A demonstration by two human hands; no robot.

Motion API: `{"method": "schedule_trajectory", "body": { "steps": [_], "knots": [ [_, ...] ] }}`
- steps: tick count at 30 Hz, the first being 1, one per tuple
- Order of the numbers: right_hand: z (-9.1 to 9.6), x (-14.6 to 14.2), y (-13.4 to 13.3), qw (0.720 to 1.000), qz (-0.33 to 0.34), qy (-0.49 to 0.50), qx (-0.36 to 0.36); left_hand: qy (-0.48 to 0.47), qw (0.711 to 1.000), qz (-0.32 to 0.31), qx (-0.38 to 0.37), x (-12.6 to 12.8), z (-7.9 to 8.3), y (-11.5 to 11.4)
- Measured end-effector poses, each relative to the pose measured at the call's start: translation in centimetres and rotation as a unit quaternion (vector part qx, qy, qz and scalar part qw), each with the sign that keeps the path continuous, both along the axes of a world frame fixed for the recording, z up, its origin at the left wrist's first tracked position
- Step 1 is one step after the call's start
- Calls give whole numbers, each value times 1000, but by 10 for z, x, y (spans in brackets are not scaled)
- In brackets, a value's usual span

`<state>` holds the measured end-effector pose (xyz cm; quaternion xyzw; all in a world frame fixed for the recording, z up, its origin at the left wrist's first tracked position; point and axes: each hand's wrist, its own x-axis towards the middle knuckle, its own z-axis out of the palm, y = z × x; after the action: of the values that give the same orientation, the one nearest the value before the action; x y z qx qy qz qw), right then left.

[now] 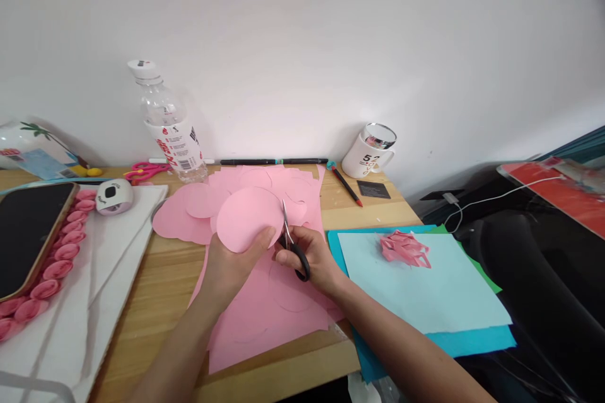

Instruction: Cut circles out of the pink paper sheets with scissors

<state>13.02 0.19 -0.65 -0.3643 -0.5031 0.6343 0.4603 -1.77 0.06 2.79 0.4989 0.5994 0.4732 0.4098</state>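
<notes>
My left hand (241, 264) grips a round piece of pink paper (250, 214) by its lower edge, thumb on top. In my right hand (309, 258) is a pair of scissors (301, 259) with black handles, the blades pointing up along the right edge of the round piece. Whether the blades touch the paper I cannot tell. Beneath both hands lie pink paper sheets (265, 327) with faint drawn circles. More pink paper discs (182, 214) overlap behind and to the left of my left hand.
A plastic bottle (172, 132) and a white mug (368, 151) stand by the wall. Left, a phone (33, 233) rests beside rolled pink paper flowers (59, 269) on a white board (116, 264). Pink paper scraps (404, 249) lie on pale blue paper (416, 296) at right.
</notes>
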Motion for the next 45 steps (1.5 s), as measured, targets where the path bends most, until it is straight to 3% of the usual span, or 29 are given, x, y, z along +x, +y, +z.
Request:
{"method": "schedule_trajectory", "body": {
  "steps": [19,45],
  "knots": [
    [0,2,-1,1000,-7,-24,-10,22,1000,14,-15,-5,-3,0],
    [1,2,-1,999,-6,-11,-47,56,998,22,21,-7,-1,2]
  ]
}}
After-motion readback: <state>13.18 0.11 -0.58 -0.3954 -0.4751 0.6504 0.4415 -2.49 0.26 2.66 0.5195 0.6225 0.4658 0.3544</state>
